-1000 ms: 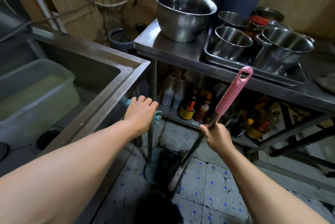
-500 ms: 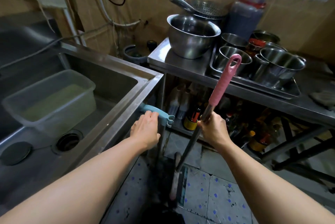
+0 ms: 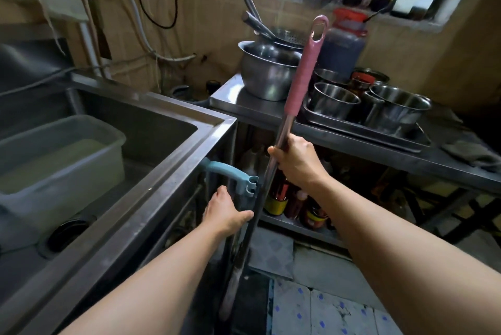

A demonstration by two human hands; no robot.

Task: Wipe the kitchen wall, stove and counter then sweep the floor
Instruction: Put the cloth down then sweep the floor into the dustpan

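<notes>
Your right hand point(image 3: 296, 162) is clamped around the metal shaft of the broom point(image 3: 284, 128), just below its pink grip, and the broom stands tilted with its looped top leaning up toward the window. The lower part of the shaft runs down past the corner of the sink point(image 3: 151, 144) toward the tiled floor point(image 3: 325, 313); the bristle end is too dark to make out. Your left hand point(image 3: 225, 212) grips the upright handle of the blue dustpan point(image 3: 238, 185), just beside the sink's front corner, with the thumb hooked across the front; the dustpan's curved top and its clip sit just above your fingers, touching or nearly touching the broom shaft. The 2 hands are near each other but apart, right above left. Inside the sink sits a plastic tub point(image 3: 59, 150) holding cloudy water. To the right of the sink, the steel surface point(image 3: 233, 102) carries a large metal bowl point(image 3: 265, 74) and a tray point(image 3: 366, 128) of steel pots.
</notes>
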